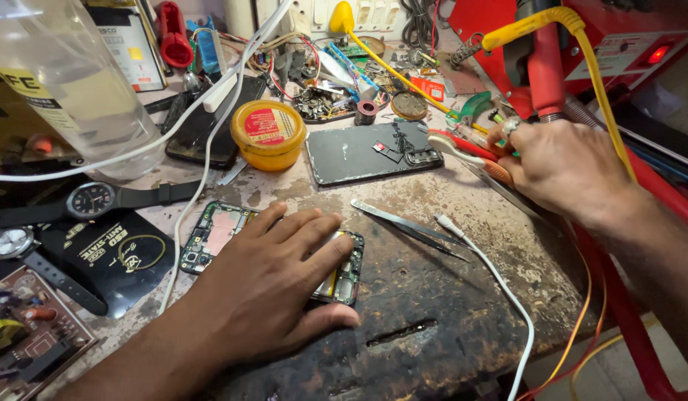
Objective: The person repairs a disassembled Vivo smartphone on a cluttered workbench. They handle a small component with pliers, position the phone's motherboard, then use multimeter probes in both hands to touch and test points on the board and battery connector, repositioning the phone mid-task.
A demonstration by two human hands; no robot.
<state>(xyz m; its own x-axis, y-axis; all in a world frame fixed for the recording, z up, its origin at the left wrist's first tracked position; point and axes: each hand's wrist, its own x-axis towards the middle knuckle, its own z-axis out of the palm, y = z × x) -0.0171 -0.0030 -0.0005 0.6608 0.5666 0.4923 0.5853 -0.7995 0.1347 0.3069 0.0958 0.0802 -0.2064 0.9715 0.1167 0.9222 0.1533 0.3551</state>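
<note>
My left hand (266,286) lies flat, fingers spread, on an opened phone (217,234) whose circuit board and frame show at its left and right ends. My right hand (563,163) is at the right, fingers curled around the handles of tools with red and white grips (462,145) beside a red soldering station (618,44). A ring sits on one finger. Metal tweezers (403,226) lie between the two hands. A dark phone back panel (359,152) with small parts on it rests farther back.
A yellow round tin (269,134) stands behind the opened phone. A clear plastic bottle (62,82) is at the far left, wristwatches (91,200) below it. White cables (500,286) cross the worn bench. Loose parts and wires crowd the back.
</note>
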